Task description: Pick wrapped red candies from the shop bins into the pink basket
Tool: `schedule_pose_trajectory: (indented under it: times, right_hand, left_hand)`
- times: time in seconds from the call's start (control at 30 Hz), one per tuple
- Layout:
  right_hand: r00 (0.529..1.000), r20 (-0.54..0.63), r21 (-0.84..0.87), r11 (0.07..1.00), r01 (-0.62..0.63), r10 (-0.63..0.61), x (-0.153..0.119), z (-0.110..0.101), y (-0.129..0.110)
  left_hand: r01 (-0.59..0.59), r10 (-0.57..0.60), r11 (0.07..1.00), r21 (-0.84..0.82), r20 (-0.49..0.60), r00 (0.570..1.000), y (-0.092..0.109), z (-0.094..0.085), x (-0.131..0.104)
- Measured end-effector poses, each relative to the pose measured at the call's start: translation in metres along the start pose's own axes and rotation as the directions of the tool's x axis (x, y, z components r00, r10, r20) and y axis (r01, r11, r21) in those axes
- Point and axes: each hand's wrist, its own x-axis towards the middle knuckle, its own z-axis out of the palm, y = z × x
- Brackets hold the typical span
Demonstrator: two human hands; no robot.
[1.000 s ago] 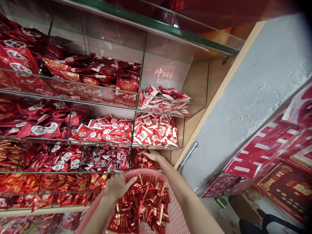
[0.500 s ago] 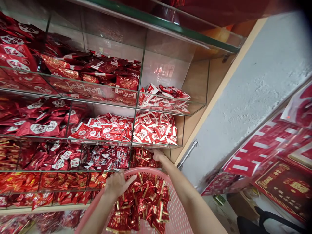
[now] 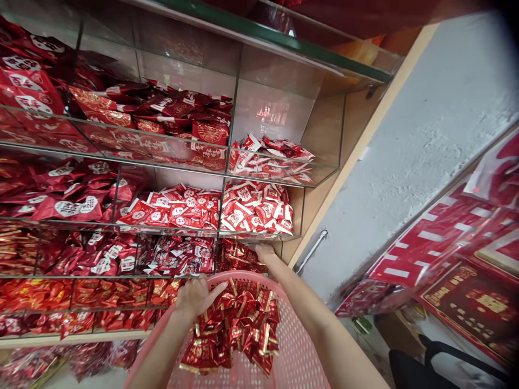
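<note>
A pink perforated basket (image 3: 302, 329) holds a heap of shiny red packets with gold edges (image 3: 239, 324). Gripping the basket's upper left rim is my left hand (image 3: 197, 297), its thumb pointing in over the packets. My right hand (image 3: 265, 253) reaches past the basket into the shelf compartment at its far edge, where similar red-and-gold packets (image 3: 237, 255) lie. The fingers of that hand are mostly hidden under the shelf edge, so what they hold cannot be made out.
Glass shelves (image 3: 259, 235) divided into compartments hold red and white packets (image 3: 257, 208) and larger dark red bags (image 3: 162, 108). A grey wall (image 3: 389, 167) rises at the right, beside red printed items (image 3: 466, 308). Bagged goods (image 3: 87, 359) lie below the shelves.
The view has shifted slightly. My right hand is still at the compartment, and my left hand remains on the basket rim.
</note>
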Motion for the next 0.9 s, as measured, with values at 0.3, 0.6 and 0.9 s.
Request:
schedule_pose_trajectory:
  times: [0.3, 0.6, 0.9]
  right_hand:
    - [0.966, -0.256, 0.074, 0.995, 0.068, -0.047, -0.074, -0.030, -0.004]
    - [0.997, 0.079, 0.997, 0.010, -0.079, -0.013, -0.143, -0.008, -0.029]
    - [0.996, 0.001, 0.990, -0.137, -0.013, -0.086, -0.151, 0.024, -0.037]
  left_hand:
    - [0.023, -0.018, 0.998, -0.064, 0.076, 0.997, -0.002, -0.002, 0.003]
    - [0.019, 0.002, 0.989, -0.147, 0.145, 0.989, -0.011, -0.003, 0.013]
    - [0.000, 0.019, 0.989, -0.149, 0.125, 0.992, -0.013, -0.001, 0.013]
